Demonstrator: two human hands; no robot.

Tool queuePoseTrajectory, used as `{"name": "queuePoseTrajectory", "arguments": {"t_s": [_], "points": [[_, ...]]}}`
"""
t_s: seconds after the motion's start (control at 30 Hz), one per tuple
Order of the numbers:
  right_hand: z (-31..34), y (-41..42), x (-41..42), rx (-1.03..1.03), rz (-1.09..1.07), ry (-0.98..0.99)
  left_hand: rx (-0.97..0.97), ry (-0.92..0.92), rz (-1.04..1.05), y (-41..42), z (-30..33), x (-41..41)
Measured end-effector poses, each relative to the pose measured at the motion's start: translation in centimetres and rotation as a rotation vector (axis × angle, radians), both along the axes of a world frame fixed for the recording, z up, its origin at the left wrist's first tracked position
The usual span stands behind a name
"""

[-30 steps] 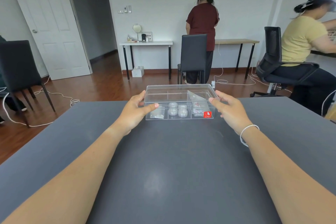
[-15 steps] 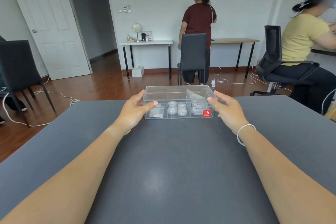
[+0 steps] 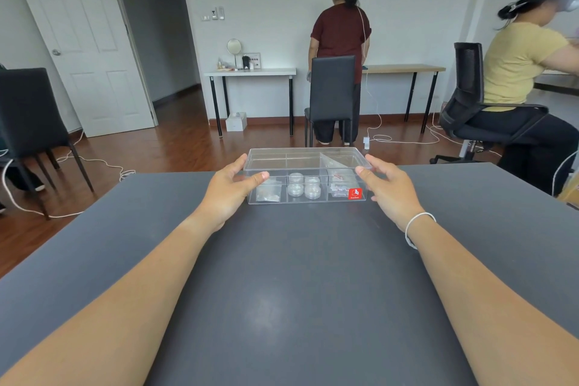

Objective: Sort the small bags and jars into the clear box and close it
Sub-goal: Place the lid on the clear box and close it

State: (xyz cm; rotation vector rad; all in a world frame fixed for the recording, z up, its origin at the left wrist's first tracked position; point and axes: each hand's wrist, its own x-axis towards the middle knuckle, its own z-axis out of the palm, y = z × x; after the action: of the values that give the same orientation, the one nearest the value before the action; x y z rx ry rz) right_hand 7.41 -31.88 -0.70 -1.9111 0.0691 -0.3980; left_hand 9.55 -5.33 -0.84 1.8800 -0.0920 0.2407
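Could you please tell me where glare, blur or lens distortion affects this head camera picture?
Head view: soft glare patch on the grey table; the person in the yellow shirt is motion-blurred at the head; wide-angle bending stretches the forearms and tilts the door; the clear box stays sharp.

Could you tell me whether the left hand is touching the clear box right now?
Touching. In the head view, the left hand has its thumb pressed on the front top edge of the clear box, fingers wrapped along its left end.

Clear box (image 3: 307,163) (red sticker (image 3: 355,193)); dark grey table (image 3: 282,276); white wristband (image 3: 418,224).
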Motion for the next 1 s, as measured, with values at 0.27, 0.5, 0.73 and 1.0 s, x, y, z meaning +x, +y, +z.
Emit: {"name": "queuePoseTrajectory", "arguments": {"t_s": [0.27, 0.5, 0.73, 1.0], "points": [[0.14, 0.12, -0.12, 0.000, -0.005, 0.003, 0.020, 0.031, -0.004, 0.06, -0.12, -0.15], [0.17, 0.15, -0.17, 0.014, -0.019, -0.008, 0.031, 0.025, -0.023, 0.24, -0.22, -0.30], [0.25, 0.15, -0.12, 0.033, -0.004, -0.008, 0.049, 0.007, -0.033, 0.11, -0.36, -0.68], [0.17, 0.12, -0.26, 0.043, 0.003, -0.009, 0.063, -0.003, -0.016, 0.01, -0.25, -0.93]]}}
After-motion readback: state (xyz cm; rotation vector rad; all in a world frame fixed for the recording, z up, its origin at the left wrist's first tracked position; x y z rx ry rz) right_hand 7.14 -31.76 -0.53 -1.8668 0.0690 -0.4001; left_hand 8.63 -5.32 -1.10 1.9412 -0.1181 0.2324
